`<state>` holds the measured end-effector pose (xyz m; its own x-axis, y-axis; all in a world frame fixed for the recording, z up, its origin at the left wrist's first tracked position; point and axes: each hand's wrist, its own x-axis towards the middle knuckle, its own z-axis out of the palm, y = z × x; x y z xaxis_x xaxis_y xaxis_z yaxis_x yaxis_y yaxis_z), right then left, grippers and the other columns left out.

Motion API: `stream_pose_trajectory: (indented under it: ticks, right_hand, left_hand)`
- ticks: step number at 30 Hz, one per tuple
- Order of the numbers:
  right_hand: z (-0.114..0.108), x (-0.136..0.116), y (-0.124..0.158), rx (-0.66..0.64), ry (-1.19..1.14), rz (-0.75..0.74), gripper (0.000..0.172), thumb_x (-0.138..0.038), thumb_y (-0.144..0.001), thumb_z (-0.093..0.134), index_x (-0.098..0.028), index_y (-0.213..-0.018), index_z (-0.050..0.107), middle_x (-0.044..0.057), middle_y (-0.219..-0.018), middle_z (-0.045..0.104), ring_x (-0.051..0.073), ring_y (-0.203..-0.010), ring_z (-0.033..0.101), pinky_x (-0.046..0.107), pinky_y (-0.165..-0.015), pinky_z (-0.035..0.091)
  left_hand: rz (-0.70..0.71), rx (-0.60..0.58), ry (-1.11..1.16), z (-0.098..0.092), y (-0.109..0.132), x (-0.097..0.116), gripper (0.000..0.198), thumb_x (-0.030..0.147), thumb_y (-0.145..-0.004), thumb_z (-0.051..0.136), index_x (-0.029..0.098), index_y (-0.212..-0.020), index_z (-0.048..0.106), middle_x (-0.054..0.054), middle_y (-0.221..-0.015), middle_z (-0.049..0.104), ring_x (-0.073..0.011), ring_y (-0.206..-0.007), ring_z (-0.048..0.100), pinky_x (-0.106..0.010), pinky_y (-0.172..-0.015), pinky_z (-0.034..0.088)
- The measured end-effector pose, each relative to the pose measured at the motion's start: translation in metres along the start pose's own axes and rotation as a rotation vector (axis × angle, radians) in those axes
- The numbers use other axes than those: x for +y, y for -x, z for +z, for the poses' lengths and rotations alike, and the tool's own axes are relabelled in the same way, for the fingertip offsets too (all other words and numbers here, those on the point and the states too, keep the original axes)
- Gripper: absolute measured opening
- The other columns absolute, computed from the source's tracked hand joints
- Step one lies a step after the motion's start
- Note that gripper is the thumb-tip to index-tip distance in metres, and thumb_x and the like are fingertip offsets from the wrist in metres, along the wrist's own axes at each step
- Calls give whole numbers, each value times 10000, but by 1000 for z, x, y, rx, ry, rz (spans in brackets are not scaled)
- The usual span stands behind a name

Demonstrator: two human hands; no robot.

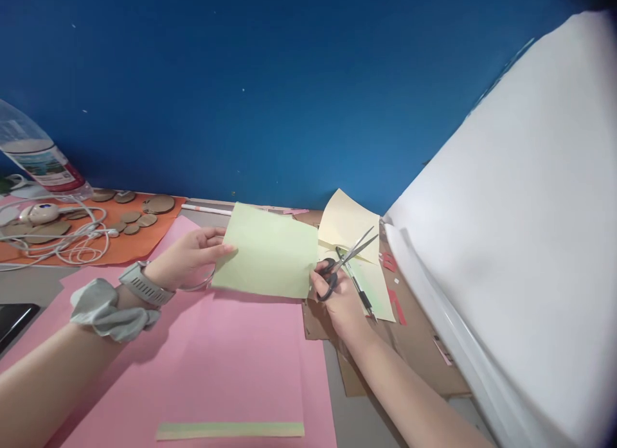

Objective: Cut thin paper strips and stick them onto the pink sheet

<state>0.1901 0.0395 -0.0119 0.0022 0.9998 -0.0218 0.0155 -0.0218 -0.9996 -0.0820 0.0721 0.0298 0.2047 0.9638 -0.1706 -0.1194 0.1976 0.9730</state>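
Observation:
My left hand (197,255) pinches the left edge of a light green sheet of paper (270,252), thumb on top, holding it raised over pink paper (231,358). A pair of scissors (354,252) with black handles sits in my right hand (340,297); its blades are slightly apart and point up and to the right. The right fingers are at the green sheet's right edge, and whether they grip it too I cannot tell. Behind the scissors are cream and pale green papers (349,216) with a pen (362,290) on them. A narrow green and yellow paper strip (231,430) lies nearer me.
Cardboard (414,351) with red paper scraps lies at the right, beside a large white sheet (520,178). At the left, white cables (91,232), cardboard discs (159,205) and a plastic bottle (45,165) rest on or near orange paper (164,232). A blue partition (270,101) stands behind.

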Motion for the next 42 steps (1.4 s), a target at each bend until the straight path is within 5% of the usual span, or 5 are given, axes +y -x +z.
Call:
stream_pose_trajectory:
  ticks: [6, 10, 20, 28, 42]
  right_hand:
    - [4, -7, 2, 9, 88, -41, 211, -390, -770, 650, -200, -802, 565, -29, -696, 498, 114, -608, 437, 244, -595, 347]
    - [5, -11, 5, 6, 100, 3, 260, -412, -731, 690, -197, -809, 567, -40, -655, 497, 109, -575, 426, 243, -566, 351]
    - [6, -6, 7, -36, 92, 58, 327, -454, -735, 693, -207, -744, 479, -50, -572, 483, 115, -530, 440, 241, -517, 353]
    - [6, -6, 7, -13, 226, 10, 266, -432, -747, 676, -191, -830, 598, -21, -632, 524, 125, -555, 464, 255, -536, 376]
    - [5, 3, 0, -135, 320, 80, 187, -411, -826, 572, -231, -862, 538, -24, -588, 560, 159, -519, 559, 268, -525, 435]
  left_hand:
    - [56, 39, -144, 0, 0, -6, 265, 255, -673, 759, 176, -911, 674, -21, -625, 677, -211, -629, 663, -266, -520, 504]
    - [173, 150, -109, 6, -1, -6, 309, 333, -708, 734, 169, -953, 643, -34, -722, 706, -205, -673, 680, -283, -578, 530]
    - [301, 160, -159, 7, -1, -16, 381, 421, -790, 639, 183, -1087, 612, -62, -926, 721, -217, -841, 676, -301, -723, 540]
    - [304, 248, -208, 1, -3, -28, 341, 393, -744, 690, 166, -996, 664, -63, -867, 721, -206, -779, 662, -271, -694, 508]
    - [263, 246, -431, -9, -4, -36, 344, 513, -796, 569, 189, -912, 577, -37, -781, 668, -209, -764, 647, -289, -630, 509]
